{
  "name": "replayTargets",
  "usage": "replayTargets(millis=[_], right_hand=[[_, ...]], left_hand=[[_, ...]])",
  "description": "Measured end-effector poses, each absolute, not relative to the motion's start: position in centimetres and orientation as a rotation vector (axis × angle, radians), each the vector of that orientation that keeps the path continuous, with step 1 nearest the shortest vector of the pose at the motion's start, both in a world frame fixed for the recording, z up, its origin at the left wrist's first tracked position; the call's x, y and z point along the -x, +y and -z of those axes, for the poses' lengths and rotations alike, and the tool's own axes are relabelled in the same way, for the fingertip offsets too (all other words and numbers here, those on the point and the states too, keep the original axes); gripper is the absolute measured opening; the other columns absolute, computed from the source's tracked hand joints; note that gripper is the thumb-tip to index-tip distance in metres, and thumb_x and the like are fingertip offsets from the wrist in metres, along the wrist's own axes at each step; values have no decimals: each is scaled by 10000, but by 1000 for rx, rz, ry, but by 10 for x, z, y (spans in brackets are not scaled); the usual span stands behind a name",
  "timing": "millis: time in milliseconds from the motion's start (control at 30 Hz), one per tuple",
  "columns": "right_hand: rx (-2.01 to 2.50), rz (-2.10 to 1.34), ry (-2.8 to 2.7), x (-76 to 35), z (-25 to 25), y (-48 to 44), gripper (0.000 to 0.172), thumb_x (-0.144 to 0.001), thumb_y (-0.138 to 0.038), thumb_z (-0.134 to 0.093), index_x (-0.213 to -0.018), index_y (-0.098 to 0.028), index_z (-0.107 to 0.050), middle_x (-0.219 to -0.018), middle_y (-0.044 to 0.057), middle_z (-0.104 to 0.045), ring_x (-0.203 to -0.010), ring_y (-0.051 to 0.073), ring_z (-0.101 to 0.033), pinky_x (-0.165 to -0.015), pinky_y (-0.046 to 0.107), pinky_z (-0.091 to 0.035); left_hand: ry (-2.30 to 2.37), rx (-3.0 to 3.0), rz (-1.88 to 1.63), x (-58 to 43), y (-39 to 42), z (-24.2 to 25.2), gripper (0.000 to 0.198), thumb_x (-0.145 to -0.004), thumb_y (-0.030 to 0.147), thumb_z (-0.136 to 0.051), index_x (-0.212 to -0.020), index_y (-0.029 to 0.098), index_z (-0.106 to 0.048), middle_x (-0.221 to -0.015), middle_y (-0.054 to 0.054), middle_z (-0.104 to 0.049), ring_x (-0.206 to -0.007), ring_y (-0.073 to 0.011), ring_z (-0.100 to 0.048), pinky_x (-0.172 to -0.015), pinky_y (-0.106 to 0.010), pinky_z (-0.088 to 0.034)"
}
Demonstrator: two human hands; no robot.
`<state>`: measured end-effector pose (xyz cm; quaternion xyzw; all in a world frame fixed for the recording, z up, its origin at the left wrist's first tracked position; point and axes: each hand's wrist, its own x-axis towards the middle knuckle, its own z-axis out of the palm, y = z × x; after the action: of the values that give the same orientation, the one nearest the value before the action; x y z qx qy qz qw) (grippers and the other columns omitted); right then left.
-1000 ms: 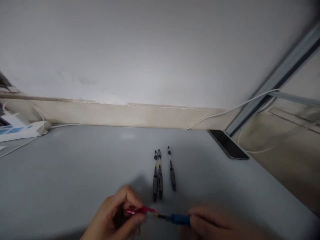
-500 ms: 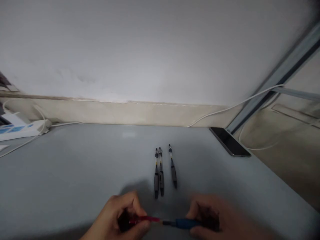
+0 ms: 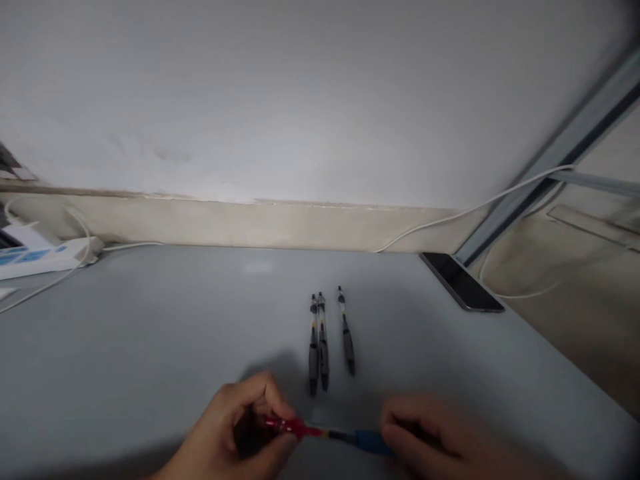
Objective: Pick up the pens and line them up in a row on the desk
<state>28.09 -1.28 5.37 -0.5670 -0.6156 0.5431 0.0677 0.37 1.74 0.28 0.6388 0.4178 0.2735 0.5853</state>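
Observation:
Near the front of the desk, both hands hold one pen lying nearly level between them. Its red clip end is pinched between the thumb and forefinger of my left hand. The blue grip goes into the closed fingers of my right hand, which is blurred and hides the pen's tip. Between the two ends, a clear barrel and a dark section show. Beyond the hands lie two grey-gripped pens side by side, and a third grey pen to their right.
A black phone lies at the desk's right edge. At the far left are a white power strip and white cables. Another white cable runs along the wall to a metal frame. The wall borders the grey desk behind.
The pen's red end has turned in my left fingers, so its clip part now shows more. My right hand has shifted along the blue grip, with less of the grip showing.

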Motion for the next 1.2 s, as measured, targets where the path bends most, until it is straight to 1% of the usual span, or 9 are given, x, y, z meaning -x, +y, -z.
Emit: replayTargets(millis=[133,233,333,433,567,767,933,1067,1200], right_hand=[[1709,-1624,-1792,-281,-53,-9,185,-860,-409,-608,-811,-253,-521,-679,-45,-501,-634,170,-478,-602,284,-374],[1676,-1563,-1735,-285,-49,-11,226,-751,-302,-710,-885,-258,-534,-765,-46,-536,-694,168,-506,-632,268,-396],[1676,-1675,-1688,-292,-43,-17,228,-902,-468,-644,-1012,-268,-653,-782,-13,-630,-670,185,-566,-615,286,-437],[1683,-1619,-1658,-294,-39,-21,428,-1020,-612,-465,-856,-277,-674,-806,17,-673,-703,205,-605,-641,295,-487],[1675,-1756,-1583,-286,-45,-16,202,-903,-421,-669,-862,-258,-557,-692,-47,-569,-609,148,-502,-567,243,-429],[1671,-1759,-1652,-285,-47,-12,441,-1033,-569,-446,-823,-217,-611,-730,18,-639,-632,166,-556,-570,258,-431],[1690,-1688,-1687,-283,-53,-11,268,-811,-458,-679,-940,-238,-597,-765,-35,-546,-668,165,-496,-614,268,-396],[1676,-1772,-1657,-284,-51,-12,437,-990,-611,-441,-832,-236,-600,-770,16,-622,-695,190,-553,-626,291,-414],[1656,-1675,-1660,-286,-51,-10,204,-886,-417,-653,-937,-250,-548,-788,-48,-521,-694,158,-478,-637,264,-409]], left_hand=[[959,-1483,-644,-5,17,-5,185,-829,307,-734,-765,199,-598,-655,5,-623,-594,-124,-545,-546,-207,-412],[942,-1496,-637,-6,18,-8,200,-845,335,-730,-772,201,-601,-650,0,-623,-598,-128,-537,-541,-205,-411],[956,-1486,-631,-6,19,-10,219,-850,352,-728,-770,202,-591,-659,-8,-637,-611,-132,-544,-560,-212,-429],[960,-1462,-619,-5,19,-11,218,-853,361,-716,-775,203,-587,-664,-13,-649,-617,-137,-555,-571,-217,-434],[957,-1476,-629,-4,18,-10,213,-850,354,-717,-770,202,-591,-656,-2,-621,-612,-133,-528,-562,-216,-411],[949,-1427,-635,-6,19,-12,250,-850,370,-750,-768,205,-581,-667,-6,-652,-627,-138,-564,-582,-223,-432],[936,-1428,-662,-4,18,-7,246,-874,372,-738,-782,200,-588,-664,-3,-660,-612,-126,-567,-574,-210,-429],[919,-1439,-667,-2,19,-3,224,-897,358,-724,-805,200,-595,-694,-12,-686,-635,-127,-590,-589,-207,-442],[903,-1410,-673,-2,19,-2,242,-902,370,-731,-806,199,-590,-679,-7,-685,-626,-124,-591,-585,-207,-437]])
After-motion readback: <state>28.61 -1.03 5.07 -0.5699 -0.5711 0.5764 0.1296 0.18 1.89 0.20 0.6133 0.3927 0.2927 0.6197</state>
